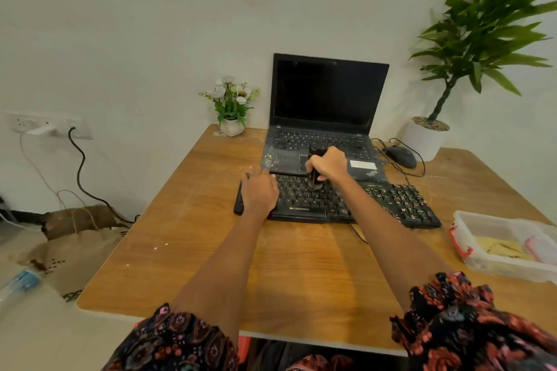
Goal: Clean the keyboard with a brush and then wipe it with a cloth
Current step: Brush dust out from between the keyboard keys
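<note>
A plain off-white wall [150, 24] backs the scene, with a socket strip [45, 125] low on its left and a black cable [79, 172] hanging from it toward burlap sacking [78, 220] on the floor. Against the wall stands a wooden table [196, 250], its honey-coloured top scuffed and flecked with pale specks. A tall leafy plant in a white pot [425, 137] stands at the far right corner. An open black laptop [325, 111] with a dark screen sits at the back centre, dust on its palm rest. Just in front of it, touching its front edge, lies the black Zebronics keyboard [401, 205]. A clear plastic box [509, 247] holding cloths sits near the right edge. A small white flower pot [231, 117] stands left of the laptop; a black mouse [401, 156] lies to its right.

The left hand [258, 194] rests flat on the keyboard's left end, fingers fairly straight. The right hand [328, 164] grips a small black brush [315, 179], fingers curled round it, bristles down on the upper key rows near the keyboard's middle.
</note>
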